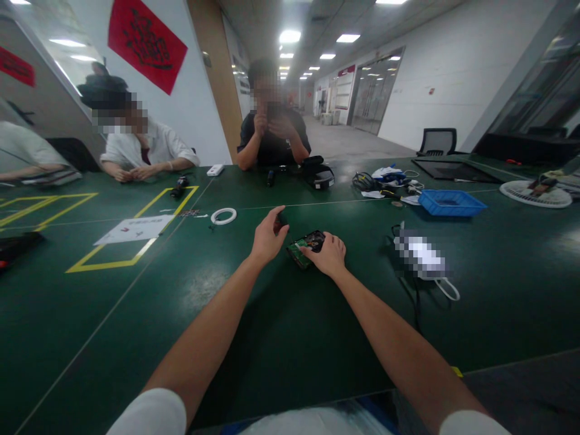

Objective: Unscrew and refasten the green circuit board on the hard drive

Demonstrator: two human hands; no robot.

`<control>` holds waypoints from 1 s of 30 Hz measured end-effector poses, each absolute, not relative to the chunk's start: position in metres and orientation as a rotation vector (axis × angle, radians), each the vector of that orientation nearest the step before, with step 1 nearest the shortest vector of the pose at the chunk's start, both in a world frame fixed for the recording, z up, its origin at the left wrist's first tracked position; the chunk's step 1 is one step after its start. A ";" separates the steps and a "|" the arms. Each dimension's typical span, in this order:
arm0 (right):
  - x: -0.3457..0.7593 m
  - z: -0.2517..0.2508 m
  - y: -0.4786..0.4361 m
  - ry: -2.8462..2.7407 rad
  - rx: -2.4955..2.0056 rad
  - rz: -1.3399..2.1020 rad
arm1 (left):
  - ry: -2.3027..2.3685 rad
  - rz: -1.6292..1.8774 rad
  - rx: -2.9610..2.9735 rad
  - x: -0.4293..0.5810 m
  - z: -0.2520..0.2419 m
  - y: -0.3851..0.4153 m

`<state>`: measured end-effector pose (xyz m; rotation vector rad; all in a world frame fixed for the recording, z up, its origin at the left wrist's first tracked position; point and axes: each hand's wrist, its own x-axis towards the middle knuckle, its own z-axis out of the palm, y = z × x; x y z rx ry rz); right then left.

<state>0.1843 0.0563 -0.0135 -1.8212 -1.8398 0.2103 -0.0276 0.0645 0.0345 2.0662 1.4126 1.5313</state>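
Observation:
My right hand (330, 252) grips a hard drive (302, 256), with its thumb across the top and its fingers round the far right edge. The drive shows a green circuit board and dark metal, and it sits tilted at or just over the green table. Part of it is hidden under my fingers. To the left, my left hand (268, 234) is raised and curled round a small dark object (280, 223), between thumb and fingers. That object is mostly covered, so its kind cannot be made out. A gap separates my left hand from the drive.
A white ring (223, 216) and a paper sheet (136, 229) lie left on the green table (281, 350). Rightward are a lit phone-like device (421, 257) with cables, a blue tray (452, 203) and a fan grille (535, 194). Across sit several people, near a black case (318, 175).

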 end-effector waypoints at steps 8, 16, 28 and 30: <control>0.184 -0.014 0.055 -1.842 -1.809 0.215 | 1.391 1.631 2.147 -0.025 0.046 0.057; 0.184 -0.014 0.055 -1.842 -1.808 0.237 | 1.393 1.759 2.005 -0.013 0.058 0.048; 0.183 -0.014 0.058 -1.865 -1.861 0.240 | 1.007 1.652 1.488 -0.010 0.055 0.055; 0.184 -0.015 0.058 -1.860 -1.861 0.234 | 0.943 1.632 1.467 -0.008 0.054 0.055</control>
